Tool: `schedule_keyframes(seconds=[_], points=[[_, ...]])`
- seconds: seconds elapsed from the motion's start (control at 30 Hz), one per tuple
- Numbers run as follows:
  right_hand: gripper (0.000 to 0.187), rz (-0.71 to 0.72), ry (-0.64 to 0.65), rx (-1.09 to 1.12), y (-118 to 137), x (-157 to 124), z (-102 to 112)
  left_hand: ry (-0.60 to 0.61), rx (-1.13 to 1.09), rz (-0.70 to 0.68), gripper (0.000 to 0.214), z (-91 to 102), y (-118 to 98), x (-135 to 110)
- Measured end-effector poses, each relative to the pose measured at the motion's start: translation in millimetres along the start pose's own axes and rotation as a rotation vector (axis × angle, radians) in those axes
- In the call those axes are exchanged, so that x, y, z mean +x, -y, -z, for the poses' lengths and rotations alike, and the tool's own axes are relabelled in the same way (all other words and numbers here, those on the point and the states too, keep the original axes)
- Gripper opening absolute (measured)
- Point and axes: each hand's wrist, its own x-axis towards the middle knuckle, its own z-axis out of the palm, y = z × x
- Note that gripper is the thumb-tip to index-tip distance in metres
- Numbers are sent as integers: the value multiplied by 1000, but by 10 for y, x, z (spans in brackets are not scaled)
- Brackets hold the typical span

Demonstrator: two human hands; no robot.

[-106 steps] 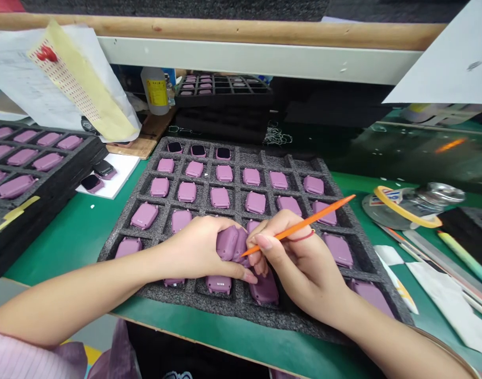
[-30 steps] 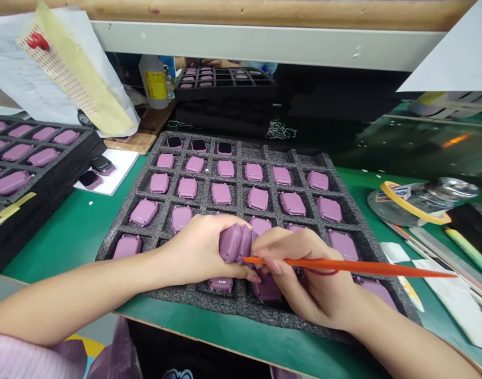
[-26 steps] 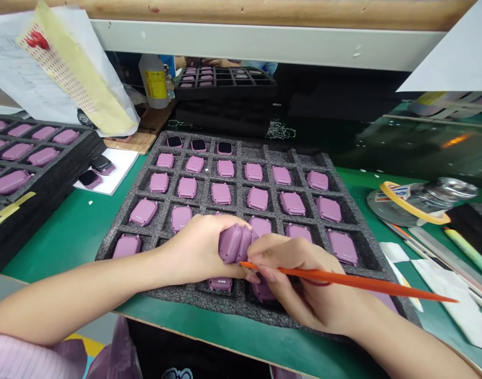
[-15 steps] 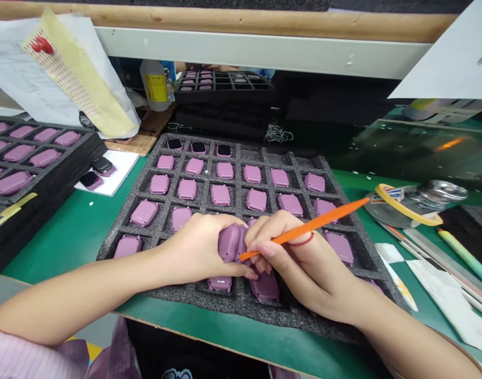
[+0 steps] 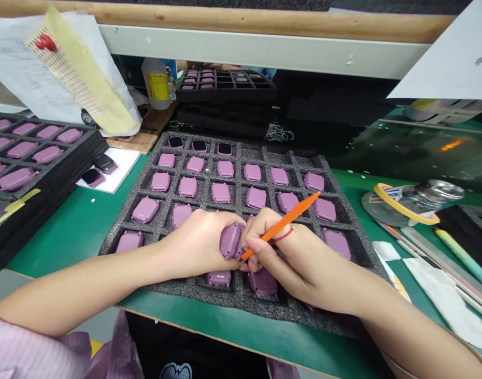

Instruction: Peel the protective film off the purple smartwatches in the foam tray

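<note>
Closed around a purple watch case point(image 5: 230, 240), my left hand point(image 5: 199, 239) holds it above the front of a dark grey foam tray point(image 5: 241, 304). My right hand point(image 5: 300, 258) pinches a flat orange stick point(image 5: 286, 221), its lower tip against the edge of the held case. The stick's upper end points up and to the right. Several more purple watch cases, such as one nearby point(image 5: 263, 282), lie in the tray's compartments. Three at the back show black screens point(image 5: 199, 146). My fingers hide the far side of the held case.
A second foam tray of cases point(image 5: 47, 179) stands at left, beside two watches on white paper point(image 5: 118, 171). A glass jar with a metal lid point(image 5: 407, 202), several slim tools and white tissue point(image 5: 442, 295) lie at right. A plastic bottle point(image 5: 157, 87) stands behind.
The orange stick has swung steeper and its upper end has shifted left, with my right hand turning along. My left hand still holds the watch case in nearly the same place.
</note>
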Motion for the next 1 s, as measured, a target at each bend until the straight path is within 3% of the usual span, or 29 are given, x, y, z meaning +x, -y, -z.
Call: schedule_keyframes(seconds=[0.13, 0.3, 0.47, 0.67, 0.83, 1.0], points=[[21, 33, -49, 56, -15, -3, -39, 0, 5, 9, 27, -1, 5, -3], [19, 16, -23, -70, 1, -19, -60, 4, 13, 25, 24, -1, -7, -5], [16, 70, -83, 1, 4, -21, -53, 7, 33, 34, 25, 2, -16, 1], [16, 5, -5, -136, -9, -38, -54, 6, -4, 32, 23, -1, -8, 3], [16, 64, -83, 17, -30, -33, -52, 19, -1, 35, 25, 6, -5, 3], [15, 48, -32, -16, -6, -10, -61, 23, 5, 13, 22, 9, 10, 1]])
